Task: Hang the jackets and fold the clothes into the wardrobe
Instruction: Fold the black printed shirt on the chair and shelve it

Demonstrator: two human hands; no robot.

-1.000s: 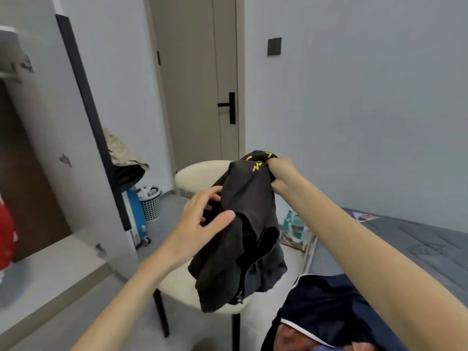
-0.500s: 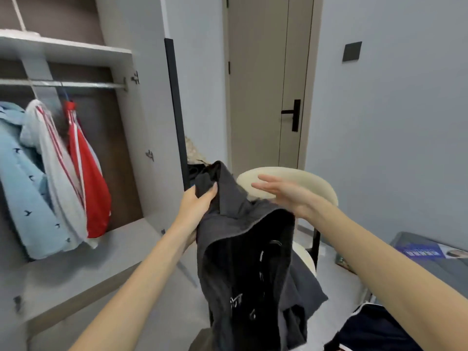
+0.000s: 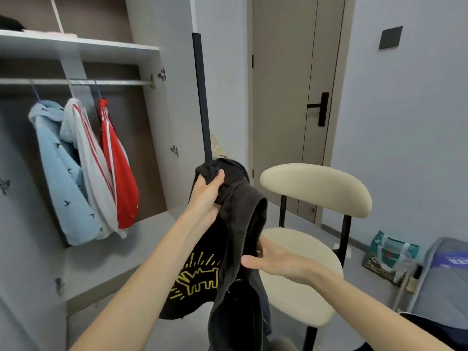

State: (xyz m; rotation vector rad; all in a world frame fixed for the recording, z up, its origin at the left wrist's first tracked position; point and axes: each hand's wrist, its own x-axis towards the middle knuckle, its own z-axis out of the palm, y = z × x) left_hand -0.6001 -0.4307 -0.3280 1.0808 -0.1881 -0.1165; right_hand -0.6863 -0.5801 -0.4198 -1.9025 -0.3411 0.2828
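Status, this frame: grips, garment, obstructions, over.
Left grip holds black garment up by its top. Right grip open, touching the hanging cloth. Chair just behind; nothing between garment and wardrobe.

On the left, the wardrobe rail carries a light blue jacket, a white striped jacket and a red jacket; a teal bag sits on the floor at the right, near the bed

I see bare rail right of the red jacket, and open wardrobe floor beneath. The cream chair blocks the near right; the dark door edge stands between.
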